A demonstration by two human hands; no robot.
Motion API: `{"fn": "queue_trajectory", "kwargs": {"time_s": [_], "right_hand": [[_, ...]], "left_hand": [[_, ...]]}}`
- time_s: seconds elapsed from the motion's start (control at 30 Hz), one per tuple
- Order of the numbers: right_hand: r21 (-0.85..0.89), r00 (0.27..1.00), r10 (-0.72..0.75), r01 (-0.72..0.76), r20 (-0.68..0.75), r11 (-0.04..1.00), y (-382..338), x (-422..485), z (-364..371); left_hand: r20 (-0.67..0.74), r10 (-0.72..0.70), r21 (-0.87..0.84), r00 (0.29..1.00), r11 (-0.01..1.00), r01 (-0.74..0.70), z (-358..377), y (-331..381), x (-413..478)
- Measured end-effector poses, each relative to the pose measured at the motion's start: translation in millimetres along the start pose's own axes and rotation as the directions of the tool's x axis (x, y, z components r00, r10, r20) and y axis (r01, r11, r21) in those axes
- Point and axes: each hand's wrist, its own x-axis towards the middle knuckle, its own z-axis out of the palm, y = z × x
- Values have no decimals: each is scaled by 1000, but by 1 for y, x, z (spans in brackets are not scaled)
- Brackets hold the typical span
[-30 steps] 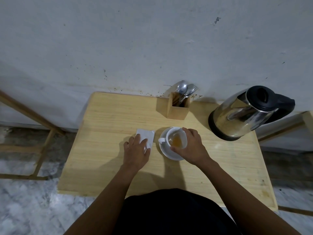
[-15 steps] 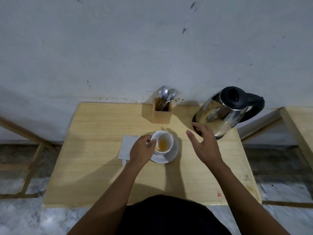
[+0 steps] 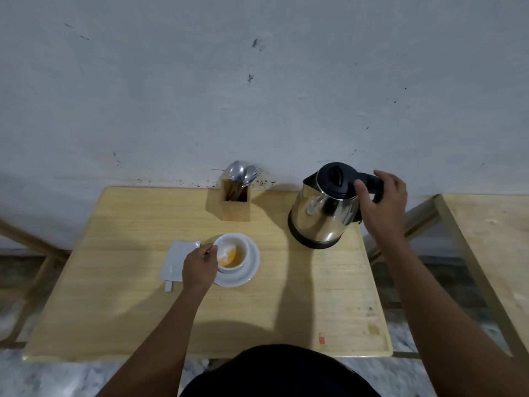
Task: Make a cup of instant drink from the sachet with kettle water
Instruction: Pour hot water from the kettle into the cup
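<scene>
A white cup (image 3: 232,253) with orange and white powder in it stands on a white saucer (image 3: 248,269) near the middle of the wooden table (image 3: 128,296). My left hand (image 3: 199,266) grips the cup's left side at the handle. A torn silver sachet (image 3: 177,260) lies flat just left of the cup, partly under my hand. The steel kettle (image 3: 322,216) with a black lid stands at the back right. My right hand (image 3: 382,203) wraps around its black handle.
A wooden cutlery holder (image 3: 234,203) with spoons stands at the back edge against the grey wall. A torn sachet strip (image 3: 169,286) lies below the sachet. A second wooden table (image 3: 492,239) is at the right, with a gap between.
My left hand left the sachet and took the cup's handle side. My right hand let go of the cup, reached right and closed on the kettle's handle.
</scene>
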Motion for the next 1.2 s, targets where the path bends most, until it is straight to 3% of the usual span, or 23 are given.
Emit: {"fn": "queue_trajectory", "kwargs": {"time_s": [0.27,0.47,0.67,0.87,1.2], "right_hand": [[-32,978,-54,62,200,998,18,46,1],[46,905,-54,39,422,998,24,81,-9],[2,822,-34,40,569,999,35,100,-12],[23,802,-44,38,596,999,44,109,-7],[152,869,-114,46,481,987,43,92,-5]], "left_hand": [[-50,-78,-67,996,995,75,7,4,-10],[-67,-93,37,993,995,95,10,13,-14],[-112,-82,106,990,990,94,10,25,-21],[-103,-109,118,989,986,121,11,30,-23],[-69,-179,62,981,981,183,8,29,-21]]}}
